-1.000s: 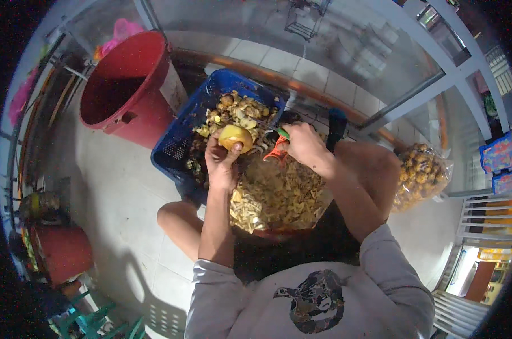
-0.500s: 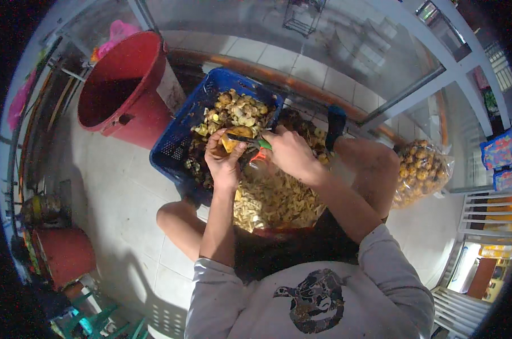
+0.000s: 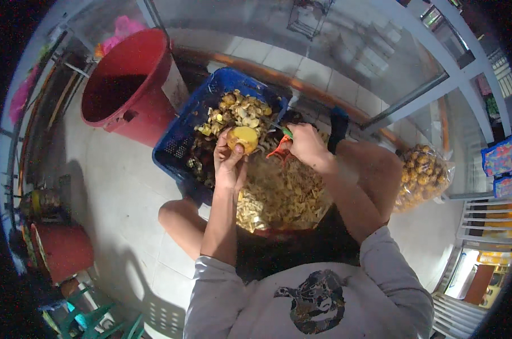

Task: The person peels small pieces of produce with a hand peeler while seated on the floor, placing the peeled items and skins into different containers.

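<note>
Between my left hand (image 3: 229,164)'s thumb and fingers is a round, brown-skinned piece of produce (image 3: 243,139), its flat yellow flesh facing up. My right hand (image 3: 311,148) is closed round a cutting tool (image 3: 286,135) with green and orange handle parts. Its narrow blade points up and left, apart from the yellow piece; the exact kind of tool is unclear. Below both hands, a heap of pale cut strips (image 3: 284,198) lies between my legs. Brown and yellow scraps (image 3: 242,110) pile up in the blue crate (image 3: 168,138) beyond my left hand.
A tall red bin (image 3: 148,110) stands left of the crate. At right, by my knee, lies a clear bag of round yellow-brown produce (image 3: 422,172). A smaller red container (image 3: 63,251) sits at the lower left. Glass panels in a pale frame (image 3: 411,99) rise ahead.
The blade has come away from the produce as my right hand moved right and slightly down. My left hand has shifted a little right, turning the yellow face upward.
</note>
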